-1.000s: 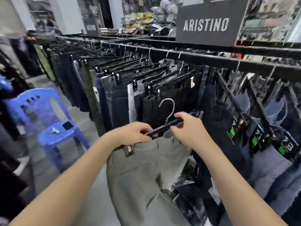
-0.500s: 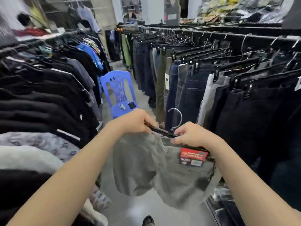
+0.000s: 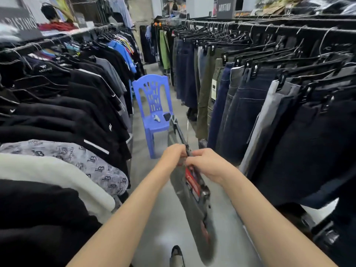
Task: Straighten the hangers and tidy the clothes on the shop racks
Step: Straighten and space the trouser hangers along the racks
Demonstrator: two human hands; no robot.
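Head view: L rack [image 3: 57, 37] carries black tops plus a grey printed one & a cream one. R rack [image 3: 289, 26] carries jeans & trousers on black clip hangers, and a blue chair [image 3: 152, 93] in the aisle btwn them has a small white item [image 3: 157, 118] and a black item [image 3: 167, 116] on its seat. L hand [image 3: 173, 154] & R hand [image 3: 207, 163], touching, both grip the black hanger [image 3: 180, 132] of the grey trousers [image 3: 189, 205], held edge-on over the aisle floor, on neither rack. Writing: "ARISTINO" on the sign [image 3: 17, 24] top L and on a black top's collar label [image 3: 45, 68]; red tag [image 3: 189, 179] on the trousers too blurred to read.
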